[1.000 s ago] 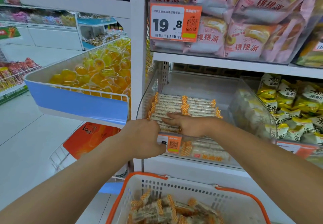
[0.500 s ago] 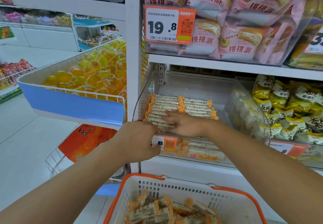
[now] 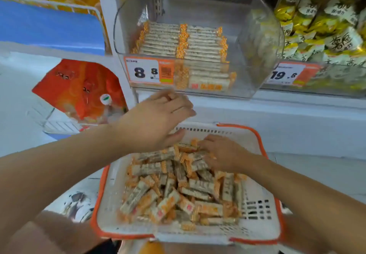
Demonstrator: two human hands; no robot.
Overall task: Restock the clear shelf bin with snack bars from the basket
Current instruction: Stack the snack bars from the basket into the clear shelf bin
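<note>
Both hands are down at the basket (image 3: 257, 232), the white one with the orange rim that sits just below the clear bin (image 3: 245, 71) on the shelf. The right hand (image 3: 223, 152) lies on the loose snack bars (image 3: 178, 190) at the far side of the basket, fingers spread flat over a few of them; whether any bar is pinched underneath cannot be told. The left hand (image 3: 156, 121) hovers above the basket's far rim, fingers relaxed and close together, holding nothing.

The bars in the basket lie at all angles, while those already in the bin above the basket sit in two neat rows with room left behind them. So the step is a gather, and the sensible way is to rake several bars parallel first, long sides touching, then close the fingers round the bundle — a tidy stack will slot onto the rows without fuss. The left hand can square the ends from the near side. Slick wrappers probably slide, so a modest handful beats a greedy one, and the lift should clear the basket's rim and the price tag (image 3: 150, 71) on the bin's front
</note>
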